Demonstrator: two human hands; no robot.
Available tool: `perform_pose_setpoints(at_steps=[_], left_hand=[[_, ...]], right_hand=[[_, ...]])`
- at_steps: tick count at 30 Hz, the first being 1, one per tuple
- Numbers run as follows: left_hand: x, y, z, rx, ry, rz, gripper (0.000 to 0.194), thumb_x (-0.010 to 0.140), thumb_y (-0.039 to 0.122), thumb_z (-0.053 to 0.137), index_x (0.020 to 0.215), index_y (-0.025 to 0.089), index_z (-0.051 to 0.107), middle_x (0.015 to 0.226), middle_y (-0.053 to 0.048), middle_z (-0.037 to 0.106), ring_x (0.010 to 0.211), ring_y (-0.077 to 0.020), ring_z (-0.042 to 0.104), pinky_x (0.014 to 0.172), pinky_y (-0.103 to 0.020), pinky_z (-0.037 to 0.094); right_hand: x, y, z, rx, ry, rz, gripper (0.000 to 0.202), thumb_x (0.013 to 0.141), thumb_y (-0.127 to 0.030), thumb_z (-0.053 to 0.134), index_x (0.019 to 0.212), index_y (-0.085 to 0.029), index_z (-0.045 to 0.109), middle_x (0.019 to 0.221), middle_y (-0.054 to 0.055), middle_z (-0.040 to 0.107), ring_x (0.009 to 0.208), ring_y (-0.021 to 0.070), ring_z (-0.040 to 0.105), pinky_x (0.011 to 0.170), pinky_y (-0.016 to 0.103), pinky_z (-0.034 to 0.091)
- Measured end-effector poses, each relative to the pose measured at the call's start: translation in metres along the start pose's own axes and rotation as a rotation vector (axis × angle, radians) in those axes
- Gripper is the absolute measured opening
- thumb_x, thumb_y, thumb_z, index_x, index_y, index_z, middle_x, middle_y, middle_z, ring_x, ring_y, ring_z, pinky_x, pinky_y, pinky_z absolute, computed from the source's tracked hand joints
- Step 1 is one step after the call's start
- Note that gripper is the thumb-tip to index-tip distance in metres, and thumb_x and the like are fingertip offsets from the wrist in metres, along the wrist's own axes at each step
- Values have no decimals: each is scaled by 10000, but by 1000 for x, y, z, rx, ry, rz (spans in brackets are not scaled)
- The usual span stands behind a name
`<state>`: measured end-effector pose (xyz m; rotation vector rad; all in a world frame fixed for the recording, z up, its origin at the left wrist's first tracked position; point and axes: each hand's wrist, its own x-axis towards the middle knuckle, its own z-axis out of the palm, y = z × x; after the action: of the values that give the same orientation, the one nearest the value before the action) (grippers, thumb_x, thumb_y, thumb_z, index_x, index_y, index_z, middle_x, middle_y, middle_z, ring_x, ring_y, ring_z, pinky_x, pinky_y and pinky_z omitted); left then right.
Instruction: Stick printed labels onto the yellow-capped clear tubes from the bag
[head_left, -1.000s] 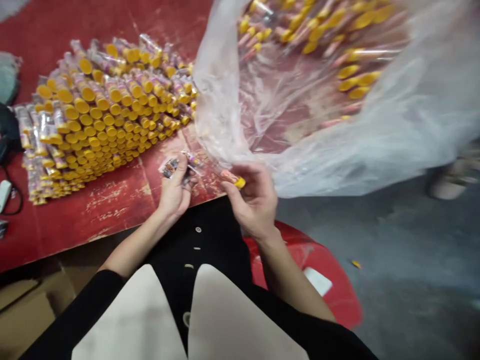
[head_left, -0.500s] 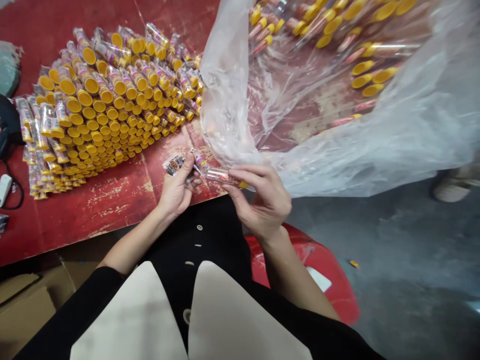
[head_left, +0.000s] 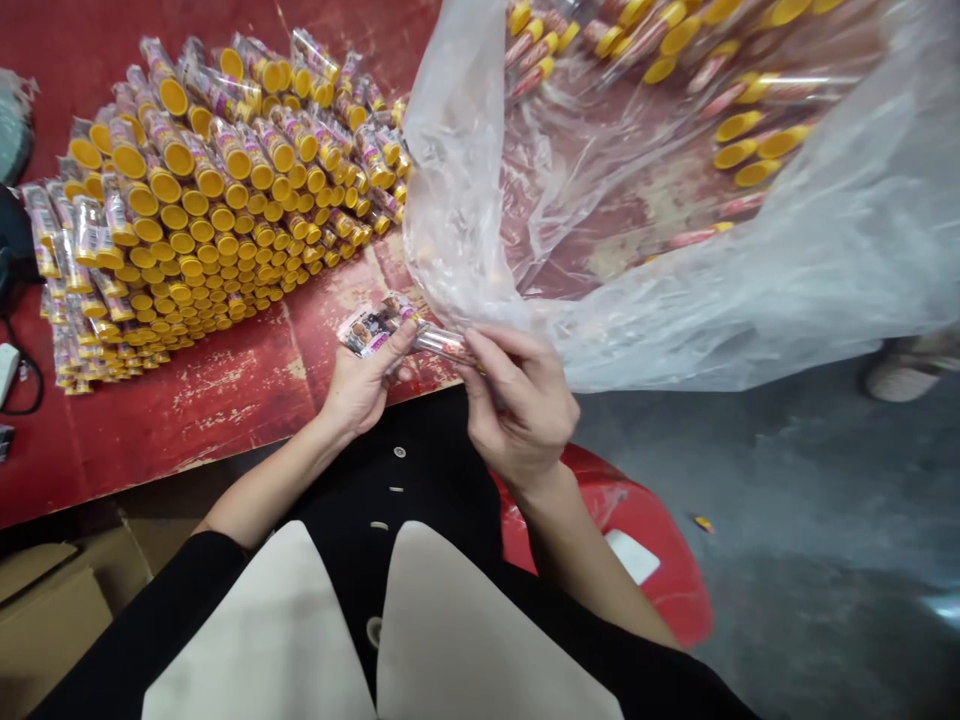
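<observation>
My left hand [head_left: 364,390] is closed on a small stack of printed labels [head_left: 361,330], with the thumb pressed on top. Between both hands lies a clear plastic tube [head_left: 444,344] with something reddish inside. My right hand [head_left: 525,405] pinches the tube's near right end between thumb and fingers, which hide most of its cap. The tube's other end meets the left thumb, where a purple-and-white printed piece [head_left: 399,306] shows; whether it sits around the tube or behind it I cannot tell. Both hands are over the table's front edge.
A big pile of labelled tubes with yellow caps [head_left: 191,265] covers the left of the red table [head_left: 247,410]. At right, an open clear plastic bag [head_left: 675,330] holds more capped tubes [head_left: 739,125]. A red stool [head_left: 675,590] and cardboard boxes [head_left: 60,630] are below.
The tube and the labels have come closer together. My left thumb has moved right onto the tube's end, and my right fingers have closed further over its cap.
</observation>
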<state>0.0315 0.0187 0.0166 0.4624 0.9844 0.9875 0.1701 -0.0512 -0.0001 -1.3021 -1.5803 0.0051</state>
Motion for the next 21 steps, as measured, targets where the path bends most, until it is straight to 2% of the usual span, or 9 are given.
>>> perform_pose_setpoints(at_steps=[2, 7, 10, 13, 15, 18, 19, 21], left_hand=[[1, 0, -1, -1, 9, 0, 442, 550, 305, 961, 848, 150, 675, 783, 6, 708, 645, -67, 619, 438, -149, 336], [3, 3, -5, 36, 3, 4, 456, 540, 292, 968, 861, 151, 676, 784, -4, 705, 637, -69, 611, 413, -149, 288], [2, 1, -6, 43, 12, 56, 459, 512, 298, 980, 820, 146, 675, 723, 24, 666, 556, -40, 530, 408, -152, 299], [0, -4, -8, 46, -13, 88, 454, 511, 333, 981, 786, 136, 678, 721, 21, 666, 512, -25, 480, 409, -165, 322], [-1, -6, -10, 84, -38, 78, 456, 530, 361, 973, 799, 132, 685, 745, 10, 681, 492, -20, 464, 407, -174, 328], [0, -6, -14, 129, -87, 20, 484, 553, 425, 957, 822, 129, 684, 705, 15, 655, 466, -25, 455, 403, -187, 334], [0, -4, -16, 123, -99, 2, 493, 558, 451, 950, 817, 129, 681, 675, 21, 633, 462, -29, 454, 398, -188, 330], [1, -2, -18, 97, -111, -21, 501, 577, 477, 936, 838, 128, 688, 657, 23, 617, 464, -32, 454, 390, -183, 316]], right_hand=[[-5, 0, -1, 5, -58, -5, 614, 873, -16, 628, 1441, -242, 577, 1287, 119, 711, 1173, 227, 710, 1000, 363, 609], [-11, -5, -5, 31, -6, 4, 602, 856, -41, 670, 1386, -323, 619, 1282, 66, 738, 1130, 243, 745, 952, 405, 646], [-10, -12, -4, 196, -30, 279, 468, 852, -126, 727, 1286, -300, 699, 1199, 56, 773, 1056, 231, 769, 905, 393, 670], [-11, -14, 7, 448, 6, 566, 324, 915, -254, 684, 1235, -269, 731, 1043, 48, 809, 845, 191, 791, 701, 324, 684], [-14, -13, 15, 435, 65, 528, 311, 898, -268, 708, 1207, -271, 746, 1030, 48, 807, 850, 191, 786, 714, 329, 681], [-15, -12, 20, 249, 116, 331, 369, 795, -212, 810, 1153, -292, 771, 1071, 51, 789, 978, 206, 760, 883, 368, 658], [-15, -11, 19, 249, 103, 312, 387, 792, -209, 812, 1166, -297, 766, 1072, 51, 779, 985, 201, 750, 896, 368, 650], [-12, -9, 15, 358, 20, 366, 432, 842, -239, 768, 1267, -296, 714, 1136, 66, 739, 1046, 200, 725, 905, 372, 643]])
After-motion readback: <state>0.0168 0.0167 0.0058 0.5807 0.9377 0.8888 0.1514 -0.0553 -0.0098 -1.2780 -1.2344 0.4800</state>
